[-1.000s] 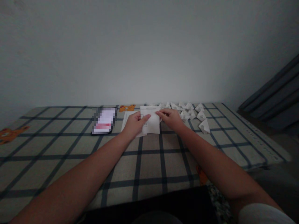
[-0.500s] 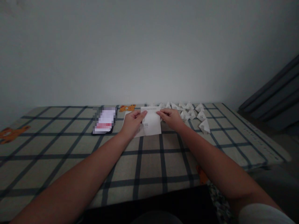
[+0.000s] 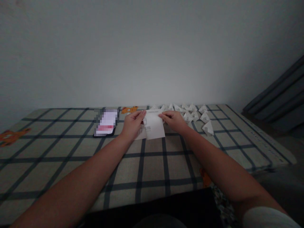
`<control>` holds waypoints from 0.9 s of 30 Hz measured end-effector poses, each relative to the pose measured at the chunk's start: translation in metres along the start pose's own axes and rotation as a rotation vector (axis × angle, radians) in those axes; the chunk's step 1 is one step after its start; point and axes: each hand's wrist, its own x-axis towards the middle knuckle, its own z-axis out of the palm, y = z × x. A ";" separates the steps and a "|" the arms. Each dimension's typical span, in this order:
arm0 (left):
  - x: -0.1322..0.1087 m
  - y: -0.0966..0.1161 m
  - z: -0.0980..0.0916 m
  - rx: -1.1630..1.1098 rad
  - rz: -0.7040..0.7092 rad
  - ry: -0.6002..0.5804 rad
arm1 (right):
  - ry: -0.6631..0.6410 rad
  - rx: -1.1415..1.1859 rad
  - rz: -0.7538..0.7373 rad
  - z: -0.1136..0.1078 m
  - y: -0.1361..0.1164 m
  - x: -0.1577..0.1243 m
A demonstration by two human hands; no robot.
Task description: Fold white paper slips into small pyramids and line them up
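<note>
A white printed paper (image 3: 155, 126) is held between my two hands, just above the checked cloth. My left hand (image 3: 133, 124) pinches its upper left edge between thumb and fingers. At the upper right edge, my right hand (image 3: 174, 121) grips the paper in the same way. Part of a white sheet shows at the lower left of the paper, beside my left hand. Behind and right of my right hand lie several folded white paper pieces (image 3: 208, 128) with pointed tops.
A checked cloth (image 3: 152, 167) with bear figures covers the table. Left of my hands lies a phone (image 3: 106, 123) with a blurred screen. A pale wall rises behind the table, and a grey curtain (image 3: 277, 91) hangs at the right.
My left hand has shifted slightly left along the paper. The paper's lower part has turned, so more of its grey print shows. My right hand has hardly moved.
</note>
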 end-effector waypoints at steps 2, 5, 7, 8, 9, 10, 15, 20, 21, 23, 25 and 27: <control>0.001 0.000 -0.001 0.034 0.013 0.023 | 0.002 -0.002 -0.006 0.000 -0.001 0.000; 0.001 0.000 -0.001 0.035 0.022 0.044 | 0.013 0.008 -0.011 0.000 -0.003 -0.001; 0.001 0.000 -0.001 -0.025 0.010 0.037 | 0.024 0.021 -0.010 0.000 -0.003 -0.001; 0.001 -0.001 -0.001 -0.057 0.002 0.028 | 0.028 0.025 -0.008 0.000 -0.003 -0.001; 0.001 -0.001 -0.001 -0.083 -0.007 0.018 | 0.031 0.026 -0.007 0.000 -0.003 -0.001; 0.001 -0.001 -0.001 -0.097 -0.016 0.008 | 0.034 0.024 -0.004 0.000 -0.002 -0.001; 0.001 -0.003 -0.002 0.011 -0.078 -0.084 | 0.108 0.025 0.050 0.000 0.002 0.002; 0.000 -0.002 -0.003 0.216 -0.003 -0.114 | 0.141 0.085 0.088 0.001 0.003 0.003; 0.000 -0.001 -0.003 0.244 0.022 -0.105 | 0.134 0.104 0.097 0.000 0.002 0.002; 0.000 0.000 -0.004 0.293 0.064 -0.091 | 0.105 0.147 0.105 -0.002 -0.001 0.002; 0.000 0.000 -0.005 0.328 0.091 -0.073 | 0.052 0.184 0.092 -0.005 -0.003 0.002; -0.001 0.001 -0.005 0.344 0.108 -0.049 | -0.002 0.200 0.066 -0.006 -0.004 0.002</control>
